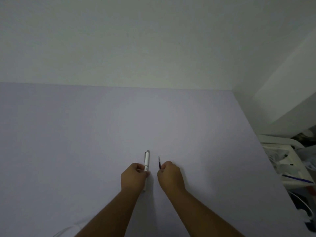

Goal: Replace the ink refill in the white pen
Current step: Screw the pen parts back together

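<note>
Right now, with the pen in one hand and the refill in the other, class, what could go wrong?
1. The thin refill, pinched in the right hand, might bend or slip.
2. The pen in the left hand looks assembled; small parts could roll across the smooth table once it is opened.

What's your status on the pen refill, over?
Left hand gripping white pen. Right hand pinching dark ink refill, apart from pen. Lilac tabletop around both bare, nothing in the way.

Pale lilac table (85,142) against white wall (136,40) — cluttered white tray (290,161) at right, blue pen (297,179) on it.
</note>
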